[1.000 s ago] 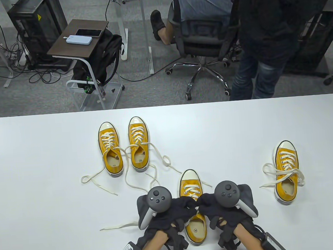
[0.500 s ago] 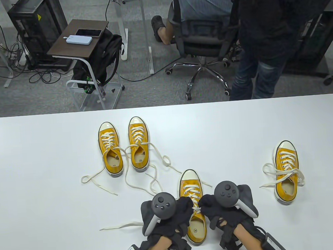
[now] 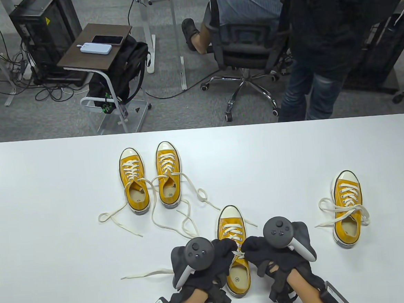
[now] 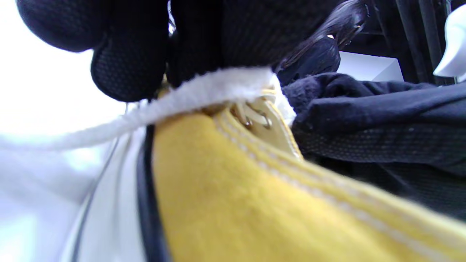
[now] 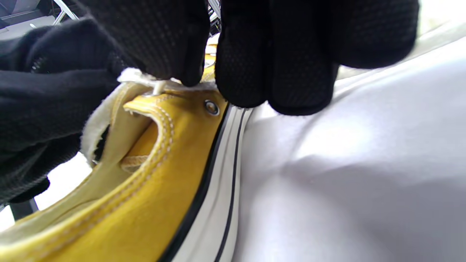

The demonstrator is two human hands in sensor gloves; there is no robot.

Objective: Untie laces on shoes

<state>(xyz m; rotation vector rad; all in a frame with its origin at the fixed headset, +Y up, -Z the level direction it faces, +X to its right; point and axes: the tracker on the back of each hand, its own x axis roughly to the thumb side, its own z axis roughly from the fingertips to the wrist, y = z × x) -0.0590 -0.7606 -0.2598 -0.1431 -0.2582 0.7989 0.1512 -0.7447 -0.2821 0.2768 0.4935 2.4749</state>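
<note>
A yellow sneaker (image 3: 232,225) with white laces lies between my hands near the table's front edge. My left hand (image 3: 223,252) pinches its lace (image 4: 218,87) at the top eyelets. My right hand (image 3: 252,248) pinches the lace (image 5: 145,78) from the other side. One loose lace end (image 3: 145,275) trails left on the table. Two more yellow sneakers (image 3: 133,178) (image 3: 169,173) stand farther back with laces undone. A fourth sneaker (image 3: 347,207) at the right has its bow tied.
The white table (image 3: 53,203) stretches wide to the left. Behind its far edge are a side table (image 3: 94,48), an office chair (image 3: 247,51) with a seated person, and a standing person (image 3: 326,46).
My left hand has shifted right and slightly toward me, closing in on the sneaker's top eyelets. My right hand has stayed nearly in place.
</note>
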